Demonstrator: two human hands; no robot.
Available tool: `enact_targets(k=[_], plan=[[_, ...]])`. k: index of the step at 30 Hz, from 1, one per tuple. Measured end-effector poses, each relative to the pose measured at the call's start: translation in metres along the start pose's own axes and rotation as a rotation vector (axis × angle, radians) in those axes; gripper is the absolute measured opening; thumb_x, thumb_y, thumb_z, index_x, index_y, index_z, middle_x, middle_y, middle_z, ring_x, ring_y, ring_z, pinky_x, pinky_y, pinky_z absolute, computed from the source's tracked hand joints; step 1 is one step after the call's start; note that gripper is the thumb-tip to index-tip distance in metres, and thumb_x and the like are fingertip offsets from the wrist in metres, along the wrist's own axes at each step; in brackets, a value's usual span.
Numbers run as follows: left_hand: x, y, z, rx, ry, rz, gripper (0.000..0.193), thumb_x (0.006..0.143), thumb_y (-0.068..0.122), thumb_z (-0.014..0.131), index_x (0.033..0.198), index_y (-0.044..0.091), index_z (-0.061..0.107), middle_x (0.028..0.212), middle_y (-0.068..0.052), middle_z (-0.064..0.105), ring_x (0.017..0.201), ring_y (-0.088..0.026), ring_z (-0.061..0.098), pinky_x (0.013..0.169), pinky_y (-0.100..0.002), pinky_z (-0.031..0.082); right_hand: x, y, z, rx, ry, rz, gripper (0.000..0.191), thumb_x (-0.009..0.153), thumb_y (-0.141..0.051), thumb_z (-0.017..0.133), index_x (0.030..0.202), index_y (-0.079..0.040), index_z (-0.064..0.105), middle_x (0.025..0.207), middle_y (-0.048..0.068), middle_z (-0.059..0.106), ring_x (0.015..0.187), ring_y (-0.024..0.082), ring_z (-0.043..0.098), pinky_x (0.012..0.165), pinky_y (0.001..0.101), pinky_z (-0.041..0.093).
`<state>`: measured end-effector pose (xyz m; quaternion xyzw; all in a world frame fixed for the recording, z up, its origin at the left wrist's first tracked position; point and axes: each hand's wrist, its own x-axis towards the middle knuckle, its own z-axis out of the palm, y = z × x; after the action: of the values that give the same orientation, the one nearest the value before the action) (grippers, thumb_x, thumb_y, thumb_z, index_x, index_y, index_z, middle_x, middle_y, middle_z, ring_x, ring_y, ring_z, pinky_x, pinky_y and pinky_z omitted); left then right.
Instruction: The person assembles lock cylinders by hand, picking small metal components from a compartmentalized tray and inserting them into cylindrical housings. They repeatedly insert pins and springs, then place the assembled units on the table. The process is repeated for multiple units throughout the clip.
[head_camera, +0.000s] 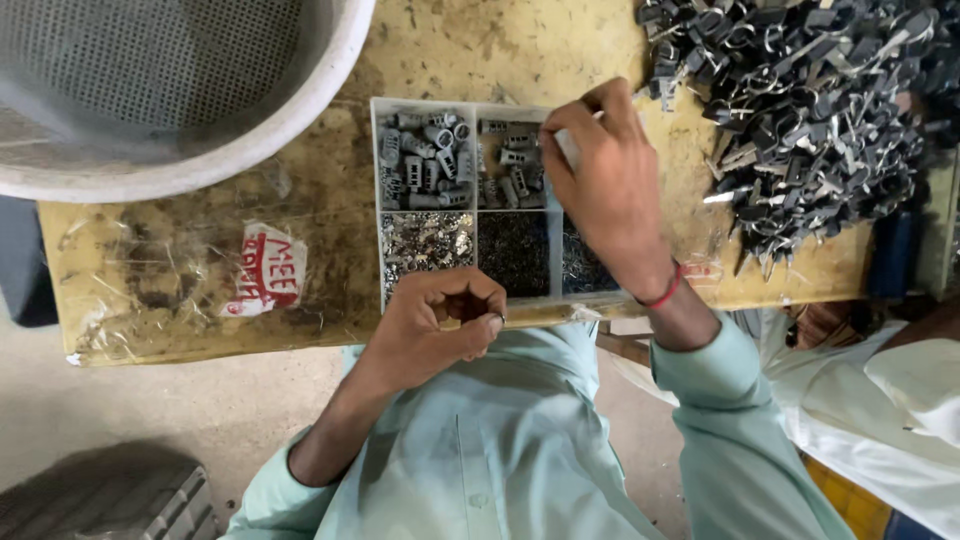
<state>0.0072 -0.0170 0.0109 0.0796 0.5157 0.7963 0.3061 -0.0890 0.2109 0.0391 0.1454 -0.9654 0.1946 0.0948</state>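
Observation:
A white compartment tray (475, 103) lies on the worn yellow bench (300, 200). Its far cells hold grey plastic parts (425, 160), and its near cells hold shiny small metal bits (425, 242) and dark tiny pieces (513, 252). My right hand (605, 185) hovers over the tray's far right cells, fingertips pinched on a small pale piece. A red thread circles that wrist. My left hand (440, 320) rests at the tray's near edge. Its fingers are curled into a loose fist, and what is inside is hidden.
A big white mesh basket (200, 165) overhangs the bench at the far left. A heap of dark metal clips (810, 110) covers the far right. A red and white label (265, 270) is stuck under plastic film. Another person's pale sleeve (900, 400) shows at the right.

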Motion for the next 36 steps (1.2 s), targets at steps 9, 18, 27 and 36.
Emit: enact_targets(k=[9,18,27,36], plan=[[0.007,0.0,0.003,0.081,-0.026,-0.005,0.005,0.095,0.004,0.069,0.096,0.0,0.068,0.079,0.004,0.061,0.068,0.0,0.051,0.058,-0.019,0.043,0.001,0.008,0.023,-0.079,0.01,-0.115,0.018,0.094,-0.007,0.079,0.109,-0.004,0.07,0.11,0.016,0.051,0.094,0.033,0.065,0.077,0.0439,0.055],[0.001,0.002,0.006,-0.072,0.048,0.077,0.008,0.099,0.006,0.066,0.104,0.0,0.064,0.091,-0.001,0.067,0.082,-0.005,0.064,0.069,-0.022,0.053,-0.041,-0.026,-0.045,0.332,-0.188,-0.126,0.029,0.098,0.004,0.07,0.123,-0.003,0.057,0.121,0.014,0.064,0.107,0.031,0.07,0.089,0.0359,0.058],[0.007,0.008,0.012,-0.118,0.03,-0.012,0.005,0.096,0.003,0.067,0.099,-0.002,0.065,0.084,-0.002,0.067,0.074,-0.006,0.063,0.064,-0.023,0.055,-0.087,-0.036,-0.033,0.658,-0.188,-0.063,0.042,0.082,-0.003,0.086,0.117,-0.011,0.065,0.118,0.007,0.07,0.108,0.024,0.074,0.088,0.0322,0.061],[0.002,0.02,0.023,0.131,0.193,-0.147,0.012,0.088,0.008,0.075,0.086,0.0,0.067,0.068,0.0,0.067,0.055,-0.001,0.058,0.045,-0.02,0.048,-0.093,-0.035,-0.048,0.504,-0.16,-0.183,0.044,0.086,0.008,0.077,0.123,-0.013,0.07,0.124,0.008,0.068,0.108,0.026,0.072,0.086,0.033,0.062]])
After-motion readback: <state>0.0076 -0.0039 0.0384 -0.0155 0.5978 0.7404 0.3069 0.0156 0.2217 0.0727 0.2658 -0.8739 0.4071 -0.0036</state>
